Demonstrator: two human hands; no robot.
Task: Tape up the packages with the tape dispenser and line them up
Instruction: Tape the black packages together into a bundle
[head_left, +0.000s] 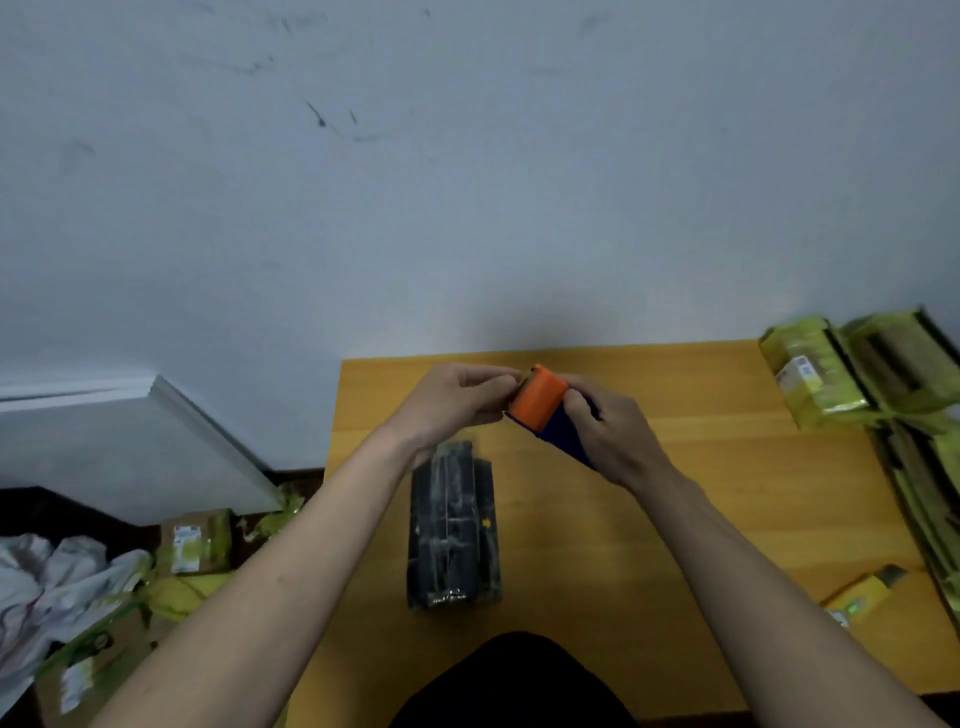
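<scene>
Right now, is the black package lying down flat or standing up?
Lying flat. The black package rests lengthwise on the table, its long side showing, below both hands, which touch only the tape dispenser.

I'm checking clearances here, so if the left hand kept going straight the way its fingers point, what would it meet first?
The left hand points right, its fingertips already at the orange end of the tape dispenser, so it would press on that first. Behind it is the right hand, gripping the blue body.

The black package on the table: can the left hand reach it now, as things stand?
Probably yes. The black package lies flat on the table, just below the left hand, with nothing between them. But that hand is busy at the tape dispenser, so it must let go first.
</scene>
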